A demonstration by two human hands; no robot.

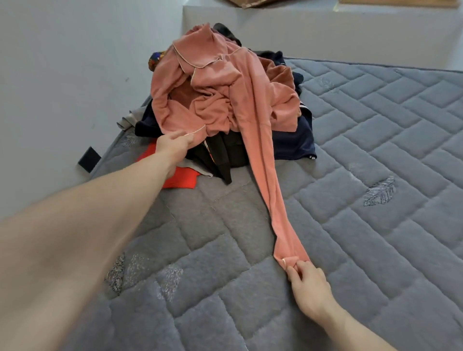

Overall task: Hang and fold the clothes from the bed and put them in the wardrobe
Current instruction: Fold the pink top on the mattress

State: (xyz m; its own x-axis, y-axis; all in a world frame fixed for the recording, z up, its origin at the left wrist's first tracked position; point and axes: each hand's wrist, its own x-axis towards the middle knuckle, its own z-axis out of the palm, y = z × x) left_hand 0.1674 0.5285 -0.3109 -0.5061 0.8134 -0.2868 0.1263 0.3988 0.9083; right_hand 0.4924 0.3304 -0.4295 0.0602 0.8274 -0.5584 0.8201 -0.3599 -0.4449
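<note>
Grey quilted mattress [350,155], diamond stitching, against a pale wall [62,62]. Soft salmon-pink garment [225,82] with cream piping sits on top of a rumpled clothes pile [293,140] at the bed's far side. Left hand [175,145] pinches its piped hem; right hand [308,283] pinches the cuff of a long sleeve stretched flat toward the near edge.

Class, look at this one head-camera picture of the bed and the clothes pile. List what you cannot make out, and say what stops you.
- Wardrobe: not in the head view at all.
- Clothes under the pink garment: mostly covered by it, so their number and type are unclear.
- Red garment: partly hidden by the left hand and forearm.
- Brown thing at the top edge: cut off by the frame.
- Right hand fingers: their tips are tucked into the cuff.
</note>
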